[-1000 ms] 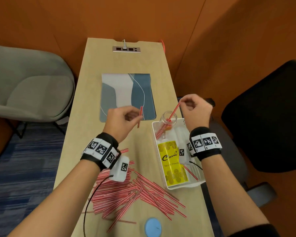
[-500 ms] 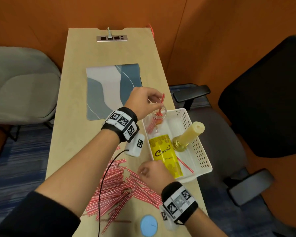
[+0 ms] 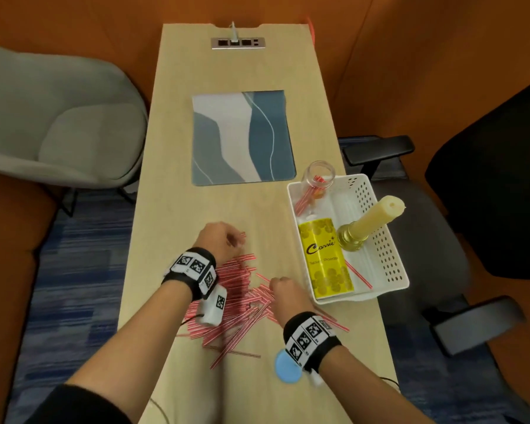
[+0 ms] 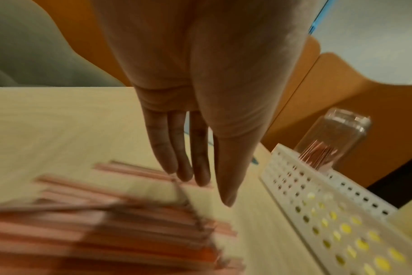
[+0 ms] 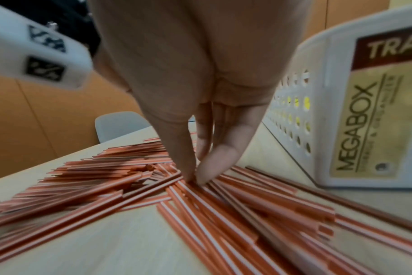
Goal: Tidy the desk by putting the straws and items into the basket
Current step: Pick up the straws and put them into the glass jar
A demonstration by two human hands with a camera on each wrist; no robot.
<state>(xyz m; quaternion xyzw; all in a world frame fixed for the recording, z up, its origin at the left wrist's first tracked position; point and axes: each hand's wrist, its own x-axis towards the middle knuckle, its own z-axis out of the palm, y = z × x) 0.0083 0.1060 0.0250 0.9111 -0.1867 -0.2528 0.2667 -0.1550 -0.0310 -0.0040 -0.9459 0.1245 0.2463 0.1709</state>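
Note:
A pile of red-and-white striped straws (image 3: 242,301) lies on the desk near me. My left hand (image 3: 237,240) is at the pile's far edge. In the left wrist view its fingers (image 4: 188,174) point straight down and touch the farthest straws (image 4: 134,169), holding nothing. My right hand (image 3: 283,293) is on the pile's right side, where its thumb and forefinger (image 5: 195,179) pinch together on a straw (image 5: 174,178) lying in the pile. To the right stands the white perforated basket (image 3: 392,264), holding a glass jar (image 3: 317,179) with straws in it, a yellow box (image 3: 326,258), a candle in a gold holder (image 3: 371,221) and one loose straw.
A blue-grey placemat (image 3: 242,136) lies mid-desk, with a power socket strip (image 3: 237,43) at the far end. A blue disc (image 3: 288,367) sits by my right wrist. A grey chair stands to the left, a black office chair (image 3: 487,179) to the right. Orange walls enclose the desk.
My left hand has come back from the jar to the far edge of the pile, its straw now gone. My right hand came down from the jar onto the pile.

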